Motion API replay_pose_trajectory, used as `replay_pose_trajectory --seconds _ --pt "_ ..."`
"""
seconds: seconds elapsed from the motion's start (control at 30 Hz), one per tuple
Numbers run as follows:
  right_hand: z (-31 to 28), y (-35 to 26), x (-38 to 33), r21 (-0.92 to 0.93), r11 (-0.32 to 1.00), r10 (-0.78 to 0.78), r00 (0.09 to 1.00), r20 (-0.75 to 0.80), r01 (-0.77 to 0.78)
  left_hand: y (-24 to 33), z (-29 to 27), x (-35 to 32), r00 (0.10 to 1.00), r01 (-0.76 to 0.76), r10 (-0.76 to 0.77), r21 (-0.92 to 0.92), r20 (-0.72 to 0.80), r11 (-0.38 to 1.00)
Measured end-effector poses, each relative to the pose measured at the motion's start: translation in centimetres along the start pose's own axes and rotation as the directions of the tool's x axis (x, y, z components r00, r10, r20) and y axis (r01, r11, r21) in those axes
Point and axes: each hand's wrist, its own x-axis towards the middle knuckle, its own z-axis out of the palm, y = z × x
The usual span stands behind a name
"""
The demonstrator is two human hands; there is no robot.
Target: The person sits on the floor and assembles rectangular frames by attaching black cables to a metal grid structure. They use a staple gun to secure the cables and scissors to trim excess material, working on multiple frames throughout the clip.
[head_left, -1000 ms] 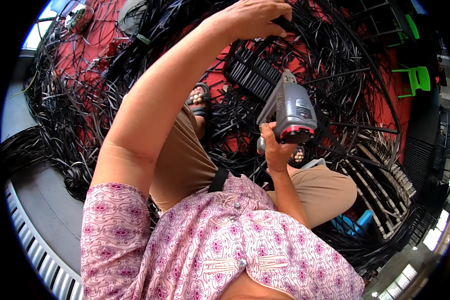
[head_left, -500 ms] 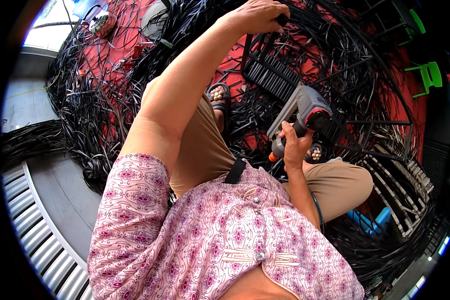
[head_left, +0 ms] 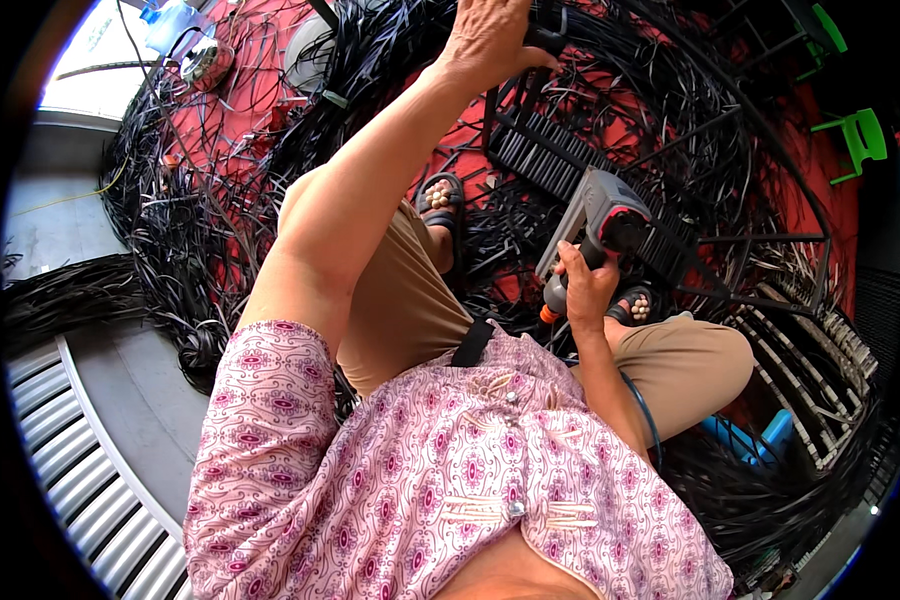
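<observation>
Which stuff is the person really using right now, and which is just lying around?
In use:
left hand gripping the black frame
right hand holding the grey staple gun
woven black strips on the frame

Lying about:
loose black strips on the red floor
green stool
blue hose

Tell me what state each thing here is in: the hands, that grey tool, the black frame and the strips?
Left hand: raised, closed around a black bar of the frame.
Right hand: gripping the tool's handle.
Grey power tool: held up, nose toward the frame, not touching it as far as can be seen.
Black metal frame: partly woven with strips, other bars bare.
Black strips: loose, tangled on the red floor.
Green stool: upright.
</observation>
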Motion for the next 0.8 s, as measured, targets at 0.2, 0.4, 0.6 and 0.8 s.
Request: replay_pose_trajectory --seconds 0.2,0.4,0.6,0.8 --pt "0.0 0.0 0.4 0.049 0.999 0.006 1.000 -0.008 -0.006 -2.6 1.8 -0.5 0.998 -0.050 0.049 -0.019 -0.027 0.999" --pt "-0.3 -1.2 0.2 0.078 0.997 0.013 0.999 -0.040 -0.009 -3.8 2.6 -1.3 0.982 0.191 -0.185 -0.186 0.047 0.964" --pt "-1.1 -1.6 0.3 0.114 0.993 -0.006 1.000 -0.018 0.008 -3.6 3.2 -2.8 0.548 0.776 -0.805 -0.495 0.225 0.390" --pt "-2.3 -1.4 0.4 0.142 0.989 -0.032 0.999 -0.023 0.035 1.8 2.7 -2.5 0.185 0.827 -0.662 -0.479 0.726 -0.294"
